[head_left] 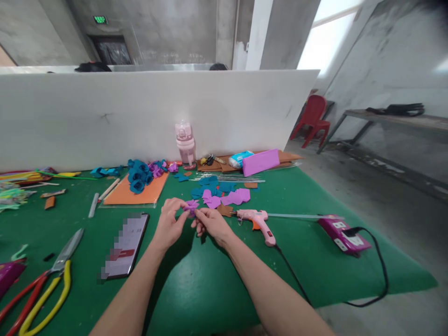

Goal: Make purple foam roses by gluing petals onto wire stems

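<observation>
The purple felt flower (191, 206) sits between both hands above the green tabletop (196, 280), just in front of the loose purple and teal felt pieces (224, 193). The left hand (170, 225) pinches the flower from its left side with thumb and fingertips drawn together. The right hand (210, 223) pinches it from the right side, fingers curled under.

Relative to the flower: the pink glue gun (257, 221) lies just to the right, nozzle toward the hands, its black cord (297, 280) running toward the near tabletop edge. A purple power strip (345, 234) rests farther right, close to the right edge. A phone (124, 245) lies to the near left, and yellow-handled scissors (52, 284) farther left beside it. Behind and left lies an orange sheet (122, 193) carrying teal felt roses (139, 176). A pink bottle (185, 144) stands behind, against the white partition (105, 116).

Bare green surface lies open between the forearms and the near edge.
</observation>
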{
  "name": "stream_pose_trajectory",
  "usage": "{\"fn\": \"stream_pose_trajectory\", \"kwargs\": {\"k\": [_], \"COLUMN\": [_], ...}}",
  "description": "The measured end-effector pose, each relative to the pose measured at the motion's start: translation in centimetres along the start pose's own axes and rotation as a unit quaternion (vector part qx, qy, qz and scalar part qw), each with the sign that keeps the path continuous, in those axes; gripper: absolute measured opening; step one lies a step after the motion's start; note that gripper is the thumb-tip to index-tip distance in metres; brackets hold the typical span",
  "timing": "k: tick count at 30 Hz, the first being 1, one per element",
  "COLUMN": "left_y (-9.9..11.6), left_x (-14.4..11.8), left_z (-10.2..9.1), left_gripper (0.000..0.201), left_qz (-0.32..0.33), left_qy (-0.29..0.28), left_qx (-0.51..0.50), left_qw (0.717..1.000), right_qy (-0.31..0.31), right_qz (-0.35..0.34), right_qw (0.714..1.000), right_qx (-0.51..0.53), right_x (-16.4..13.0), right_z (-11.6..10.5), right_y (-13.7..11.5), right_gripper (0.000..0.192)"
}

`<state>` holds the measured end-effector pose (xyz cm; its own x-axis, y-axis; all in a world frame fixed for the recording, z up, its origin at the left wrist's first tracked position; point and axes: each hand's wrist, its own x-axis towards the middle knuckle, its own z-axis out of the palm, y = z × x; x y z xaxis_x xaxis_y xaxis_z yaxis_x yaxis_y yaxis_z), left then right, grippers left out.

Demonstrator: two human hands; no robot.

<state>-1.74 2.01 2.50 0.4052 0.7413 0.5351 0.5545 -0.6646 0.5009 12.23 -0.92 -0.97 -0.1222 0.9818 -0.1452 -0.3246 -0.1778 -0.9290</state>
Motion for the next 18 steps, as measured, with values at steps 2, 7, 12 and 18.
{"fn": "stream_pose_trajectory", "kwargs": {"k": [2,7,12,18], "left_y": [0.07,0.14,0.17,0.51], "left_x": [0.00,-0.04,-0.12,-0.17], "left_z": [-0.02,-0.27,-0.36,-0.08], "left_gripper": [0.008,0.009,0.009,0.010], "left_qz": [-0.002,-0.023,-0.034,-0.019], "left_qy": [0.000,0.050,0.082,0.081], "left_qx": [-0.002,-0.030,-0.016,-0.007], "left_qw": [1.000,0.998,0.996,0.997], "right_qy": [-0.004,-0.002,-0.015,-0.009], "right_qz": [0.000,0.001,0.008,0.018], "right_qw": [1.000,0.999,0.995,0.994], "right_qx": [-0.005,0.036,0.102,0.109], "right_x": [-0.02,-0.08,-0.50,-0.65], "right_z": [0.00,-0.16,-0.07,0.23], "right_y": [-0.01,-0.12,-0.71,-0.87], "right_gripper": [0.045,0.043,0.042,0.039]}}
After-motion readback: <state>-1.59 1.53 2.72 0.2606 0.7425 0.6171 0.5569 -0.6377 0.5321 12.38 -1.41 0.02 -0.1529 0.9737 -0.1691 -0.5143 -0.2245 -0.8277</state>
